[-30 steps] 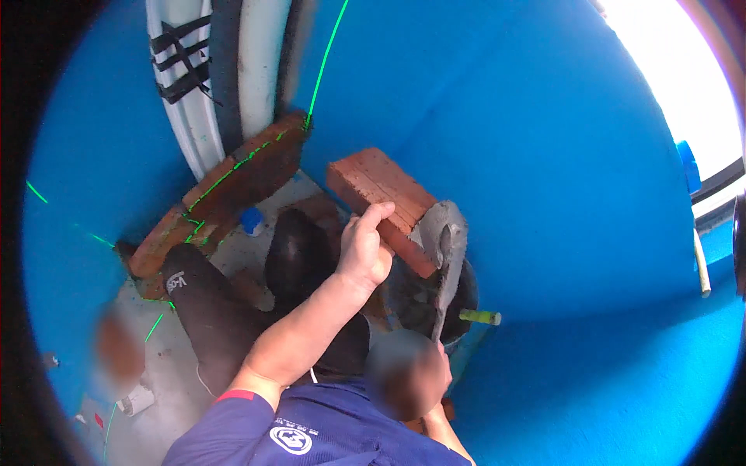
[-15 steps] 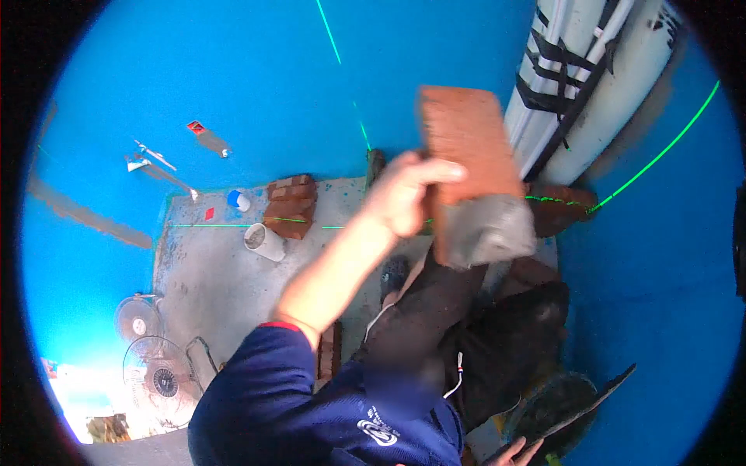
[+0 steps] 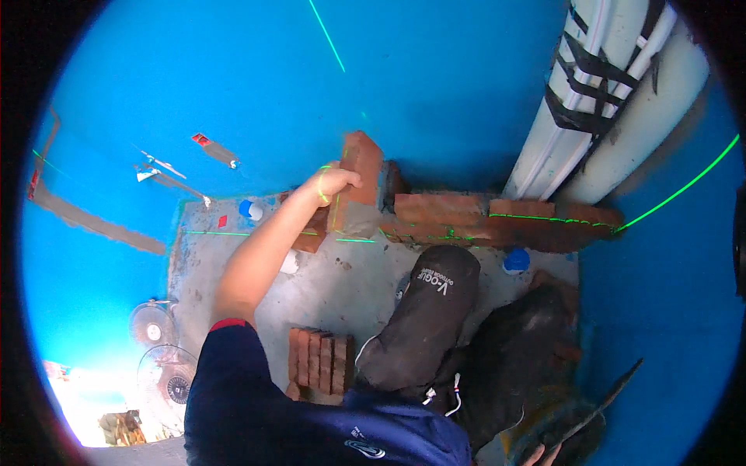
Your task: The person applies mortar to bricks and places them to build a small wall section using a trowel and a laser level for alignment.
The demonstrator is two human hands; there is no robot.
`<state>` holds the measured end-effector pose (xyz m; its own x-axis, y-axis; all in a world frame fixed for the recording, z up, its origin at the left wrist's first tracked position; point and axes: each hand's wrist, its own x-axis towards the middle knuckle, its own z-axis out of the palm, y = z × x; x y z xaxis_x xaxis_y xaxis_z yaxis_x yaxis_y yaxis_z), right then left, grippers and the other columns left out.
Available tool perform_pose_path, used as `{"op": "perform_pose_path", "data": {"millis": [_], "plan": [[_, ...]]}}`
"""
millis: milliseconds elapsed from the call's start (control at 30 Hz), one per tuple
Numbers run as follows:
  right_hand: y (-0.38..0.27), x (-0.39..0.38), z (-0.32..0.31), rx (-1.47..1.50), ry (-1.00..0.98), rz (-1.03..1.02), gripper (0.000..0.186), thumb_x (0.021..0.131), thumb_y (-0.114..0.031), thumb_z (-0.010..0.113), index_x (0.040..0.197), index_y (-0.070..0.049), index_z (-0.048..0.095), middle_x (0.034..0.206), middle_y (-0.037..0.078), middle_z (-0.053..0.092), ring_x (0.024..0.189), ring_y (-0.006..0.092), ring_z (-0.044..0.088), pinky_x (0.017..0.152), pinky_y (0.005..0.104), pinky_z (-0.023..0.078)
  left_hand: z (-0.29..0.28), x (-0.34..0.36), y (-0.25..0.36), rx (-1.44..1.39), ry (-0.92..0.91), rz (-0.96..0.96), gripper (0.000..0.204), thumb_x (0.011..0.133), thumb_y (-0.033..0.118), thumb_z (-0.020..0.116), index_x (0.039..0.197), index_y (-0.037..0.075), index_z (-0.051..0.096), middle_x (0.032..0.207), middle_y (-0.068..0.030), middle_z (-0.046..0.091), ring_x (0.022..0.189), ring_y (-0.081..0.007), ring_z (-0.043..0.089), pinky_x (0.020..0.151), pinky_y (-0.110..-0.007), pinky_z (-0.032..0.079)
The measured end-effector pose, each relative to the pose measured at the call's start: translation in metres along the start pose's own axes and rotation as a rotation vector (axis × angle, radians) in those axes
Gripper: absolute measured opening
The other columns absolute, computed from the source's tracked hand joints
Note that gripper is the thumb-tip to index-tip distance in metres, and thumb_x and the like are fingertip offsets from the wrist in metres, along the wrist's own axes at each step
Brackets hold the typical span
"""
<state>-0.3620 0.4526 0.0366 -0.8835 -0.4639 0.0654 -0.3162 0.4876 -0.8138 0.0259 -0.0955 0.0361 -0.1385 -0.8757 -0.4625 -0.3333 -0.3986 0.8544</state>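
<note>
My left hand (image 3: 338, 185) grips a red brick (image 3: 362, 165) at the end of the outstretched left arm. Grey mortar (image 3: 357, 220) coats the brick's lower end. The brick is held by the left end of a low brick wall (image 3: 439, 208); whether they touch I cannot tell. At the bottom edge only the fingers of my right hand (image 3: 542, 455) show, closed at the base of a trowel (image 3: 614, 394). Its dark blade points up and right, over a mortar bucket (image 3: 587, 435) that is partly hidden.
Stacked bricks (image 3: 320, 361) stand on the grey floor, and more bricks (image 3: 309, 241) lie behind my left forearm. Taped white pipes (image 3: 579, 101) rise at the back right corner. Blue-capped pipe stubs (image 3: 516, 261) stick up from the floor. Two fans (image 3: 177, 388) stand at left.
My left hand has carried the brick leftward and away from me, to the low wall's left end. The wall and the brick stack show more fully. My right hand stays low by the bucket.
</note>
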Motion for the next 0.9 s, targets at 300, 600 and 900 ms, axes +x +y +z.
{"op": "perform_pose_path", "data": {"millis": [300,600,900], "plan": [[0.0,0.011,0.016,-0.126,-0.046,0.075,0.044,0.092,-0.018,0.062,0.127,0.007,0.052,0.125,0.022,0.057,0.11,0.0263,0.058,0.097,0.0351,0.044,0.01,0.076,-0.033,0.364,0.216,-0.11,0.042,0.064,0.019,0.074,0.094,-0.008,0.06,0.084,-0.0101,0.059,0.068,-0.0202,0.057,0.048,-0.038,0.043],[-0.01,0.014,0.028,-0.186,-0.143,0.092,0.046,0.093,-0.02,0.061,0.127,0.008,0.052,0.121,0.023,0.06,0.106,0.0265,0.059,0.094,0.0354,0.045,0.007,0.124,-0.074,0.33,0.195,-0.101,0.045,0.063,0.018,0.074,0.097,-0.01,0.06,0.085,-0.0139,0.059,0.073,-0.0235,0.058,0.054,-0.041,0.045],[-0.003,0.017,0.035,-0.147,-0.209,-0.005,0.045,0.092,-0.019,0.061,0.126,0.009,0.052,0.117,0.024,0.061,0.101,0.0273,0.06,0.09,0.0366,0.048,-0.002,0.152,-0.106,0.35,0.266,-0.138,0.046,0.061,0.019,0.074,0.097,-0.008,0.063,0.094,-0.0188,0.064,0.08,-0.0303,0.064,0.063,-0.043,0.052]]}}
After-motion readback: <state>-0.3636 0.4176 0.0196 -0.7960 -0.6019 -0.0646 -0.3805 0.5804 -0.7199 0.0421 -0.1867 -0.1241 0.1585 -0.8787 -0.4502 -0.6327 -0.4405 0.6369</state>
